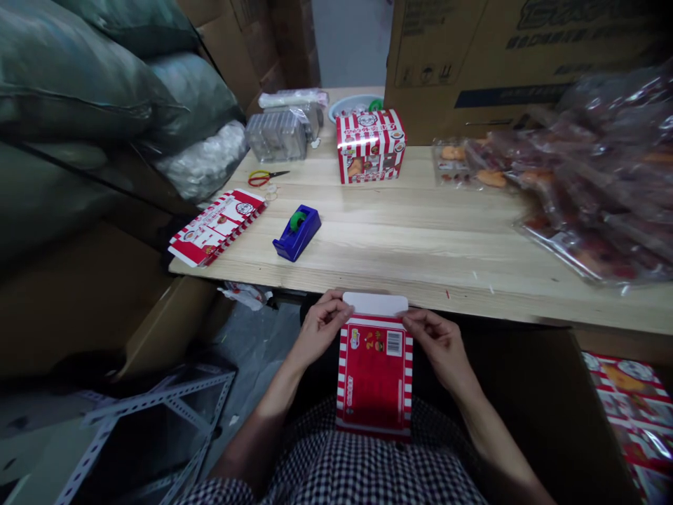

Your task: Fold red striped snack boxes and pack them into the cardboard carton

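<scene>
A red and white printed carton (375, 379) rests against my lap in front of the table edge, its white end flap (375, 303) pointing away from me. My left hand (327, 321) pinches the carton's far left corner by the flap. On the opposite corner, the thumb and fingers of my right hand (432, 337) close on the carton edge. A barcode and small food pictures show on the face turned up to me.
On the wooden table (383, 231) are a blue tape dispenser (297, 233), scissors (266, 178), flat cartons (218, 226), an assembled carton (371, 147) and clear plastic boxes (277, 137). Plastic-wrapped packs (594, 182) pile up at right. A large cardboard box (473, 63) stands behind.
</scene>
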Motion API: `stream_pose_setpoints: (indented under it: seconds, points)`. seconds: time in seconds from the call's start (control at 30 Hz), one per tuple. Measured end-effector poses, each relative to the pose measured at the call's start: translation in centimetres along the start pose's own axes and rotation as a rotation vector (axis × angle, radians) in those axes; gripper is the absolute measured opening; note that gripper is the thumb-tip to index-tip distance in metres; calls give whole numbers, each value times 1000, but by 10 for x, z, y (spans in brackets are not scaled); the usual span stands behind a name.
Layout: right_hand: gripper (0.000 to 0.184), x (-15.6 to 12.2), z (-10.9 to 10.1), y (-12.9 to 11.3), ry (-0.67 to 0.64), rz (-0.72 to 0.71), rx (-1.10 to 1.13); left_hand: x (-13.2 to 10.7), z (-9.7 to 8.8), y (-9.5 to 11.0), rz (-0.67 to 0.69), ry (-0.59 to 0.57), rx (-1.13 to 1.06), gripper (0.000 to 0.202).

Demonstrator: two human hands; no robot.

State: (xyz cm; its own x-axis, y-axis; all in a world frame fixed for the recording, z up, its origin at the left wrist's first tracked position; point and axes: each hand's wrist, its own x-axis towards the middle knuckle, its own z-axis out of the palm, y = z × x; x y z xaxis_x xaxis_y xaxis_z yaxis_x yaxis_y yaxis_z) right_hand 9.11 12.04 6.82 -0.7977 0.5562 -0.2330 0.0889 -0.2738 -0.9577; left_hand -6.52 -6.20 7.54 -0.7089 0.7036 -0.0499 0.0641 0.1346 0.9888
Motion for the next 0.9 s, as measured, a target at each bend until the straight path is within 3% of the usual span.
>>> stream_pose_setpoints:
  seconds: [0.1, 0.17, 0.23, 0.3, 0.33, 0.43, 0.53, 0.73, 0.9]
  points:
    - [15, 2, 3, -1, 60, -12, 40, 2, 7, -2, -45, 105, -150, 18]
    - [20, 6, 4, 2, 91, 2, 122, 6, 13, -9, -111, 188, -330, 40]
    - [50, 10, 4, 2, 77, 35, 217, 10, 19, -16, -211, 219, -502, 56]
    - [78, 14, 3, 0, 22, 91, 284, 14, 23, -18, -350, 161, -648, 52]
    - [82, 16, 2, -3, -15, 128, 302, 16, 25, -18, -418, 125, -715, 46]
    - [68, 20, -1, -9, -115, 257, 339, 18, 31, -16, -521, 78, -834, 37]
    - [48, 20, -1, -9, -146, 339, 390, 18, 35, -15, -495, 55, -826, 32]
    - [42, 19, 2, 1, -114, 343, 438, 19, 37, -9, -438, -60, -744, 34]
    - [32, 17, 0, 3, -36, 284, 419, 20, 37, -2, -374, -55, -676, 34]
